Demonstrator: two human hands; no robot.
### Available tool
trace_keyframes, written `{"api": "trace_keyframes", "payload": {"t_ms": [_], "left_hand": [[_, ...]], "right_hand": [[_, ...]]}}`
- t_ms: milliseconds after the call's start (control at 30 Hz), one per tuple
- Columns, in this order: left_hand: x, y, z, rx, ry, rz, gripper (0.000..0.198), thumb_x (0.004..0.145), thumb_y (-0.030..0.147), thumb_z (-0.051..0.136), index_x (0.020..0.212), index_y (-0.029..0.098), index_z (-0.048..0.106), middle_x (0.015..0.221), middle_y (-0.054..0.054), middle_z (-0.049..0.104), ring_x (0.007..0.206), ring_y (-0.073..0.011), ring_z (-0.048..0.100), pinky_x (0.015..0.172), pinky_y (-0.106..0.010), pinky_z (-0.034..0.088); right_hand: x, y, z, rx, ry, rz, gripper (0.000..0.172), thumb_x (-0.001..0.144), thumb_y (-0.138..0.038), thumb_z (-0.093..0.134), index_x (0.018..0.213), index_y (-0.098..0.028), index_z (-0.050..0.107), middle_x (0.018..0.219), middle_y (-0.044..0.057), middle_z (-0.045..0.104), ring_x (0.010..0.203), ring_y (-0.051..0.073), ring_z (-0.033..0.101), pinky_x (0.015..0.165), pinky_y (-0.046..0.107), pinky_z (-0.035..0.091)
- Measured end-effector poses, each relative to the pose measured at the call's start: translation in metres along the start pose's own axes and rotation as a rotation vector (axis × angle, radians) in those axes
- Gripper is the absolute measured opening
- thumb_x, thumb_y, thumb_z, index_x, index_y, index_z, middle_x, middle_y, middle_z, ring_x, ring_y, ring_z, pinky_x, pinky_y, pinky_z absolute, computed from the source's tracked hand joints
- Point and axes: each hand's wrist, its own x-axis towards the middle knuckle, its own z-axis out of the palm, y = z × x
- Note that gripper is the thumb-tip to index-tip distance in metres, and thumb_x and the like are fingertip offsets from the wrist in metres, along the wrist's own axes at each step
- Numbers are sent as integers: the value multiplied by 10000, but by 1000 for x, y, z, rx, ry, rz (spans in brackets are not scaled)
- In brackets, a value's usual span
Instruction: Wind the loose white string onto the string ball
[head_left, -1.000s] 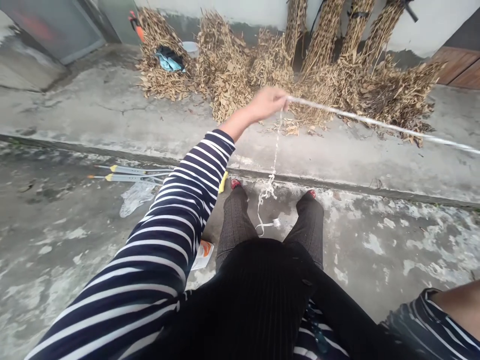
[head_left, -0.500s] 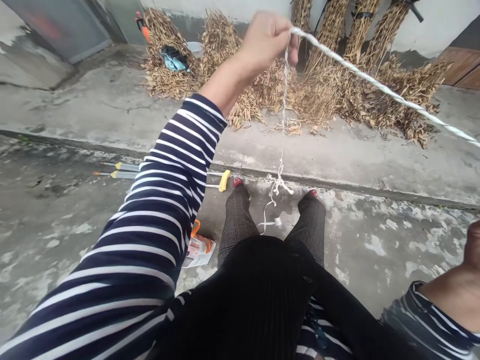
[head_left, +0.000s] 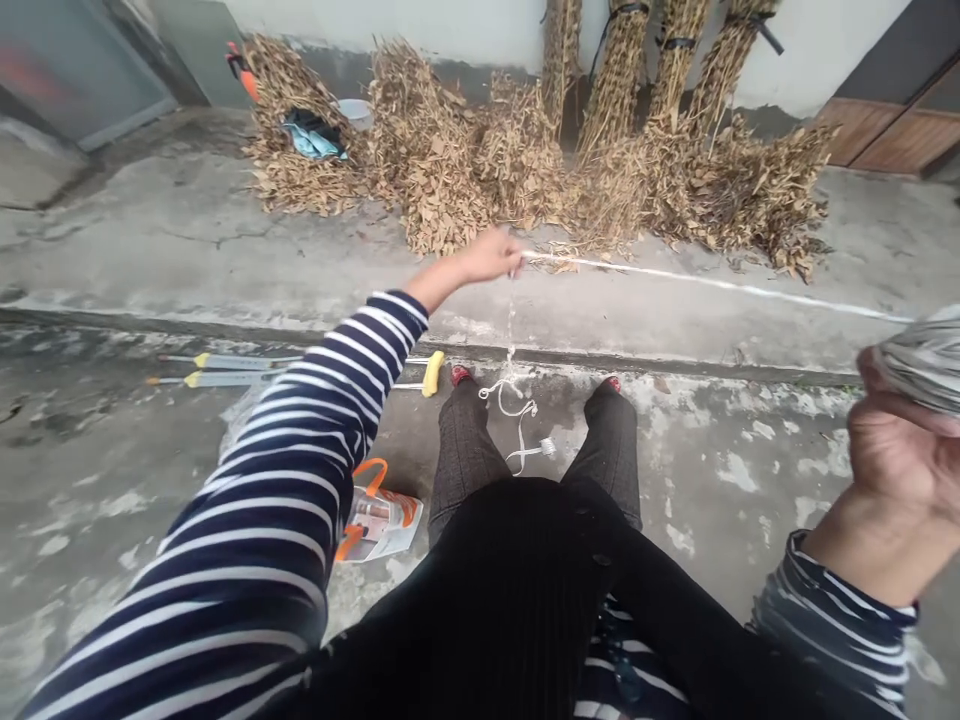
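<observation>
The right edge crops what seems a cord bundle [head_left: 926, 358].

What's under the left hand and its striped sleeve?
Below the left hand, white cord dangles. Behind the striped sleeve, what look like crutches run, their middle covered; a bag's left part looks hidden too.

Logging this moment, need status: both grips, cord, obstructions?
Left grip pinching white cord. Right grip holding wound bundle, cord stretched between. Loose tail hanging between red shoes, possible snag.
</observation>
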Motion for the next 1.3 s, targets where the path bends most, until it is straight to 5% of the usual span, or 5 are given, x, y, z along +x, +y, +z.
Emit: {"api": "trace_keyframes", "payload": {"t_ms": [100, 233, 500, 667, 1300], "left_hand": [[-11, -53, 58, -91, -101, -94, 215, 828, 86, 631, 632, 141, 703, 545, 15, 588, 514, -99, 403, 587, -238, 340], [-32, -85, 116, -206, -227, -94, 150, 709, 131, 683, 569, 183, 675, 464, 41, 538, 500, -113, 438, 560, -222, 330], [-36, 2, 151, -743, -187, 167, 415, 798, 182, 764, 1212, 182, 748, 1191, -107, 791, 1110, -211, 722, 1024, -317, 499], [-54, 48, 157, -1019, -152, 259, 236, 846, 292, 805, 1019, 139, 753, 943, -90, 800, 952, -193, 737, 993, -338, 516], [-112, -69, 174, -746, -204, 36, 294, 935, 385, 604, 828, 154, 751, 862, -74, 805, 903, -188, 727, 980, -326, 510]], "right_hand": [[8, 11, 2, -401, -627, -202, 153, 865, -249, 606, 984, -301, 687, 895, -6, 725, 633, 153, 678, 330, 203, 498], [16, 25, 10, -784, -823, -304, 432, 521, -91, 774, 910, -240, 660, 897, -17, 670, 618, 63, 568, 367, 83, 463], [55, 97, 16, -1144, -814, -28, 567, 579, -148, 790, 1118, -267, 660, 969, 14, 695, 638, 118, 583, 401, 183, 514], [103, 124, 3, -1219, -753, 62, 528, 606, -187, 837, 1110, -209, 683, 944, 12, 692, 688, 132, 635, 456, 221, 594], [118, 111, 16, -1183, -702, -105, 442, 602, -181, 813, 1010, -264, 666, 1064, 7, 716, 876, 167, 706, 609, 253, 695]]}}
